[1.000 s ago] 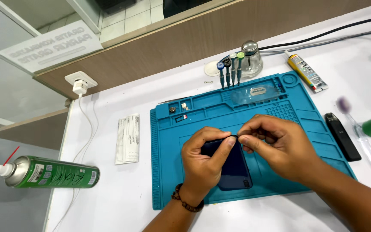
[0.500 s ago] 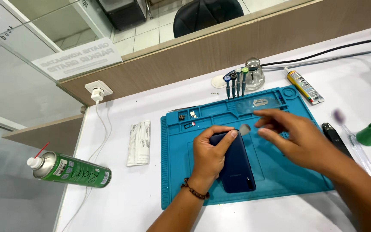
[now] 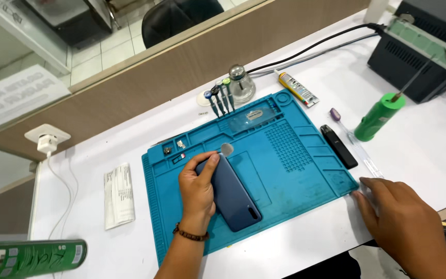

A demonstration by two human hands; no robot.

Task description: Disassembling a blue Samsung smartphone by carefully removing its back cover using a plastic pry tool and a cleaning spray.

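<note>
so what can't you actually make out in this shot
Head view only:
- Phone: left side under the left hand; it lies back up, so the screen is hidden.
- Spray can: cut off by the left and bottom edges.
- Small parts in the mat trays: too small to identify.
- Right hand: its fingertips cover whatever they touch at the mat corner.
- Black unit: cut off at the top right.

The blue phone back [image 3: 231, 196] looks like smooth, slightly shiny plastic. The teal mat [image 3: 295, 170] looks like soft, matt rubber. The white tabletop [image 3: 424, 150] is smooth and a bit glossy. The folded sheet [image 3: 118, 195] near its left edge is paper.
</note>
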